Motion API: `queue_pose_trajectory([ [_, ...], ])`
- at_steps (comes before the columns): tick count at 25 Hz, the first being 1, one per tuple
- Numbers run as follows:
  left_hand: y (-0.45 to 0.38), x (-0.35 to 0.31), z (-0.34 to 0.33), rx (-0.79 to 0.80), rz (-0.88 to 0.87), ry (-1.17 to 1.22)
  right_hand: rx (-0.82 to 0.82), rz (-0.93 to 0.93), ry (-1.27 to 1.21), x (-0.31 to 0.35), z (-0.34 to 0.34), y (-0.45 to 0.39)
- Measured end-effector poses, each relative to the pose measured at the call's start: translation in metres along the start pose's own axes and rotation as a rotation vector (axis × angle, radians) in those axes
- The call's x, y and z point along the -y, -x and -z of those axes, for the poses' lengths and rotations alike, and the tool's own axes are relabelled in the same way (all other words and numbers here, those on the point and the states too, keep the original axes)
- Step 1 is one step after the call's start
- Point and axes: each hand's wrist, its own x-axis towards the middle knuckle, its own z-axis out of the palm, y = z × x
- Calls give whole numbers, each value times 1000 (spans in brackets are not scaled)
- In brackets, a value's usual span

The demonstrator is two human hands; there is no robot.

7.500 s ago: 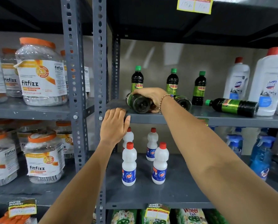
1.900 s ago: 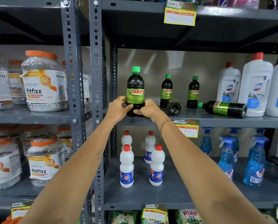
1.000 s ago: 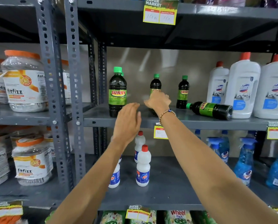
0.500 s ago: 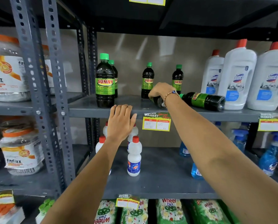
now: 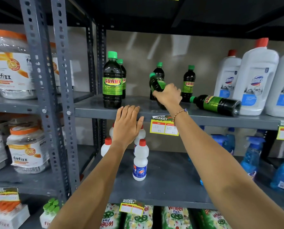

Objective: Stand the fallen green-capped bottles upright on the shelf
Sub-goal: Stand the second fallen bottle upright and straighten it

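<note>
Two hands are up: your left hand (image 5: 127, 124) lies flat and empty on the shelf (image 5: 95, 111) edge. Your right hand (image 5: 168, 95) is closed round a tilted bottle (image 5: 156, 83), gripping low on its body. It looks full, heavy and smooth, so hold mid-body. Farther right, another bottle (image 5: 216, 104) lies fallen.

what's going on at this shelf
A person is righting tipped green-capped bottles on a grey shop shelf. The right hand grips one dark bottle, which is tilted, part way to upright. The left hand rests flat on the shelf's front edge, holding nothing. One bottle lies on its side further right, beside the white bottles. Four others already stand upright.
</note>
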Motion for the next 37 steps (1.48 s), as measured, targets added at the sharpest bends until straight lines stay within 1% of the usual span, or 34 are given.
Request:
queue_pose_trajectory([
  [1, 1, 0, -1, -6, -5, 0, -41, 3, -90, -1, -7, 3],
  [2, 2, 0, -2, -11, -10, -3, -37, -9, -162, -2, -12, 3],
  [4, 2, 0, -2, -18, -10, -16, 52, -45, -235, -1, -16, -3],
  [6, 2, 1, -3, -21, -3, -15, 158, -27, -225, -1, -16, -10],
  [7, 2, 1, -4, -24, -2, -14, 183, -3, -224, -2, -17, -12],
  [9, 0, 1, -4, -36, -2, -17, 184, 29, -261, -5, -23, -13],
  [12, -1, 2, -5, -40, -11, -5, 243, -56, -433, -11, -29, -16],
  [14, 0, 2, -4, -33, -11, 2, 274, -87, -464, -13, -30, -17],
  [17, 0, 2, -4, -26, -4, 10, 257, -132, -529, -13, -29, -17],
  [19, -2, 1, -3, -29, 7, 16, 187, -123, -565, -12, -25, -16],
  [20, -2, 1, -3, -27, 12, 17, 147, -110, -546, -12, -24, -15],
  [22, -1, 2, -3, -15, 16, 16, 86, -83, -417, -14, -22, -12],
  [24, 1, 1, -3, -7, 18, 18, 76, -77, -312, -16, -23, -10],
  [28, 3, 1, -4, -6, 19, 21, 146, -115, -429, -16, -24, -10],
  [33, 1, 2, -3, -8, 16, 20, 73, -29, -198, -13, -21, -4],
  [35, 2, 2, -2, -1, 19, 24, 69, -9, -215, -12, -20, 0],
  [37, 2, 2, -2, 7, 17, 25, 88, -32, -281, -13, -20, 1],
])
